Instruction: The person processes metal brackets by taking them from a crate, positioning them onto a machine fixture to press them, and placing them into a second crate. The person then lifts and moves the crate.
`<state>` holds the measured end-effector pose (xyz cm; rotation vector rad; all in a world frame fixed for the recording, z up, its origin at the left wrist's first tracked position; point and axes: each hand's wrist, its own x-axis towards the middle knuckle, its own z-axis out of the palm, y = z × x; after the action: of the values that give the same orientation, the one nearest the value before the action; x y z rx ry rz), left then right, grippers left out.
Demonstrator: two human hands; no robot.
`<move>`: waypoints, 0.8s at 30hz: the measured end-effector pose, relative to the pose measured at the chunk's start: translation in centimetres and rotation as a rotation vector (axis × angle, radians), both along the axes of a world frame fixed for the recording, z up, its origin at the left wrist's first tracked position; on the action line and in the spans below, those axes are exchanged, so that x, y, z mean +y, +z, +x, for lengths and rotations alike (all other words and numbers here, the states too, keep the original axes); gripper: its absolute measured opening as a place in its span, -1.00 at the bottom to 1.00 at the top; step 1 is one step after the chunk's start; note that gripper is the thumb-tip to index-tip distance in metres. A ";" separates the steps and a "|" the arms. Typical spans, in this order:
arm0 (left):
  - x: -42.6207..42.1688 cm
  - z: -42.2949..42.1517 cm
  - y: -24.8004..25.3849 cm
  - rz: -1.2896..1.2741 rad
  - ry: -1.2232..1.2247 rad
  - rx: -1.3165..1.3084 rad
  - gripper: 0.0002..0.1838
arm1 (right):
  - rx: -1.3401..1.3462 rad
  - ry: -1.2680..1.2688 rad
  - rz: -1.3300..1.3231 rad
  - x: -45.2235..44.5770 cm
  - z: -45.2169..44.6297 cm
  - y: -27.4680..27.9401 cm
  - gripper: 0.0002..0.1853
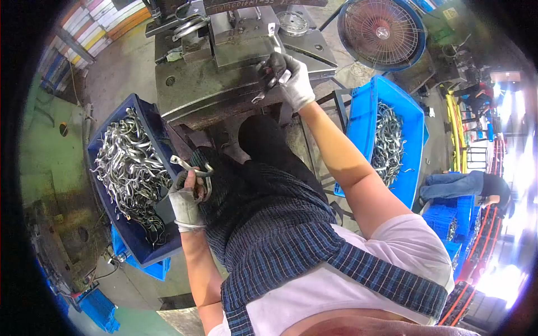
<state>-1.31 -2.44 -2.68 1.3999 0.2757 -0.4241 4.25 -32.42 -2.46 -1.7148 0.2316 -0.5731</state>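
Note:
My right hand [291, 81], in a soiled white glove with dark fingertips, is closed on a bent metal bar [274, 38] in front of the press die [238, 45]. The bar's flattened upper end points up beside the die. Another shiny metal end [258, 98] shows below those fingers; whether it is part of the same bar I cannot tell. Lower left, my left hand [188, 197], gloved with a bare thumb showing, grips bent metal bars [182, 163] over my lap, beside the dark blue bin [162, 147]. Its fingers partly hide them.
Many bent metal pieces [129, 162] fill the dark blue bin. At right, a light blue bin [412, 120] holds similar pieces [386, 143]. The press table [185, 92] has a thick front edge. A large fan [383, 32] stands behind; a person [471, 185] bends over blue crates far right.

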 end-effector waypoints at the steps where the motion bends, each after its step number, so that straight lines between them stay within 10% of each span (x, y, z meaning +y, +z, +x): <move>1: 0.0 0.1 0.1 -0.004 -0.008 -0.006 -0.79 | -0.010 0.001 -0.005 -0.1 0.0 -0.3 -0.81; 10: 0.3 0.2 -0.1 -0.108 -0.078 0.058 -0.79 | 0.006 0.031 0.007 0.9 -0.6 1.5 -0.87; 19: -3.6 1.4 3.3 0.099 -0.135 -0.051 -0.81 | 0.164 0.704 -0.229 9.5 -6.5 2.0 -0.57; 24: -3.5 1.8 3.8 -0.093 -0.125 -0.126 -0.74 | 0.065 0.327 -0.223 8.7 -6.5 1.0 -0.72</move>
<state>0.49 -5.90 1.16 1.3505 0.0652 -0.4436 -2.23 -23.71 -1.46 -1.9391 -0.0712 -0.3099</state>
